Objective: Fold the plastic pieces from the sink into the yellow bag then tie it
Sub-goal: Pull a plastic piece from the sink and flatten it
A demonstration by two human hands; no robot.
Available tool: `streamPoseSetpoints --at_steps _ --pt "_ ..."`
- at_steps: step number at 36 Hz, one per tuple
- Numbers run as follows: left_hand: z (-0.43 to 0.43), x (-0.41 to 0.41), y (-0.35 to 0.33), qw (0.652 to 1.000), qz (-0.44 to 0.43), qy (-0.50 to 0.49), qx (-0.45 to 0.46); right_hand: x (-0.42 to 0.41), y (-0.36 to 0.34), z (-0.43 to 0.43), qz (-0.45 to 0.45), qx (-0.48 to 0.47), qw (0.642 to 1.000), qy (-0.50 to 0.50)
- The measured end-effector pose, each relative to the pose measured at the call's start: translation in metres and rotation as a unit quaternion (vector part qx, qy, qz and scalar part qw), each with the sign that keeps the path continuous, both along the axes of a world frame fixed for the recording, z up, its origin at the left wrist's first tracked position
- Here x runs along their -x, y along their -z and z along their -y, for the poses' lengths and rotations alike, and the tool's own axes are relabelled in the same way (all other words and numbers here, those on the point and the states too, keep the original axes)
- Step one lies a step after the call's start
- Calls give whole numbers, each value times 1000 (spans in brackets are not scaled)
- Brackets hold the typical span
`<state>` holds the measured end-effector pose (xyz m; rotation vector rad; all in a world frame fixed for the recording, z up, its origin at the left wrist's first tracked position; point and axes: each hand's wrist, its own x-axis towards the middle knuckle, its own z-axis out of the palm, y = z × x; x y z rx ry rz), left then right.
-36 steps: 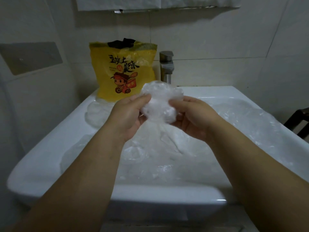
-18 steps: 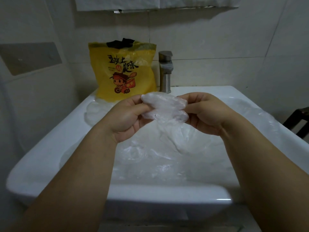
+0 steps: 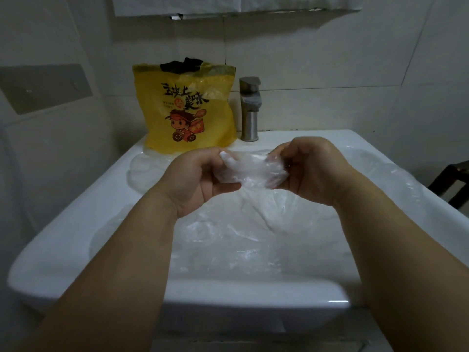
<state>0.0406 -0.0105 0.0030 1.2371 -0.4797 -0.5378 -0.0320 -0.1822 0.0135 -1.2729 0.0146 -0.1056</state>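
Clear plastic piece [image 3: 251,171] is held above the white sink [image 3: 76,224], pinched at its left end by the left hand [image 3: 198,179] and at its right end by the right hand [image 3: 312,168]. More crumpled plastic [image 3: 241,240] is heaped in the basin. Behind, the yellow bag [image 3: 187,107] is stood beside the metal faucet [image 3: 250,107].

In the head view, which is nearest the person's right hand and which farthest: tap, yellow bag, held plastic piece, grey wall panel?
1. Plastic piece: gripped by the right hand itself.
2. Tap: just behind, slightly left.
3. Yellow bag: back left, beyond the tap.
4. Wall panel: far left, on the side wall.
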Motion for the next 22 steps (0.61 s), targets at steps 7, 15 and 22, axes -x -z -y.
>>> streamPoseSetpoints --at_steps 7,15,22 --pt "6 -1 5 983 122 -78 -116 -7 6 -8 0 161 979 123" --pt "4 -3 10 963 212 -96 -136 -5 10 -8 -38 148 988 36" --pt "2 -4 11 965 214 -69 -138 -6 5 -5 -79 71 994 20"
